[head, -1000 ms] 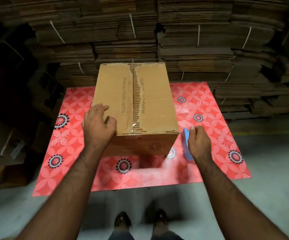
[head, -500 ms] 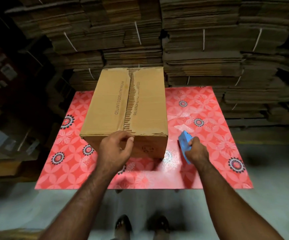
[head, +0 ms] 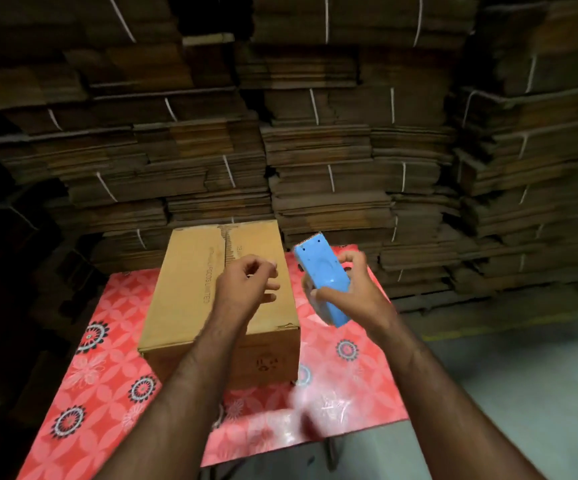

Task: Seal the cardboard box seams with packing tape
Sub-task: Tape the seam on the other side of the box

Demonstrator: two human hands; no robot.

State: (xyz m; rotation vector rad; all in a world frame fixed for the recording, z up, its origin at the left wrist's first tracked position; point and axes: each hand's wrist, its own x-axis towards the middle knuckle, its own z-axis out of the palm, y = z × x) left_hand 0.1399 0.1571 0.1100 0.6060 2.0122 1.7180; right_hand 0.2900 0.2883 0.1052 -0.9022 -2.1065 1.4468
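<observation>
A closed brown cardboard box (head: pixel 190 292) stands on a table with a red flowered cloth (head: pixel 107 375). Its top flaps meet in a centre seam (head: pixel 225 244) that runs away from me. My right hand (head: pixel 353 289) holds a blue tape dispenser (head: pixel 322 275) in the air just right of the box, toothed end pointing up and away. My left hand (head: pixel 249 285) hovers above the box top with fingers loosely curled and nothing in it, close to the dispenser.
Tall stacks of flattened, tied cardboard sheets (head: pixel 332 150) form a wall right behind the table. Grey concrete floor (head: pixel 505 393) lies to the right and in front. Dark clutter sits at the left.
My right hand has lifted the blue dispenser off the cloth to box-top height. My left hand has left the box's front edge and risen above its top. The view tilted upward.
</observation>
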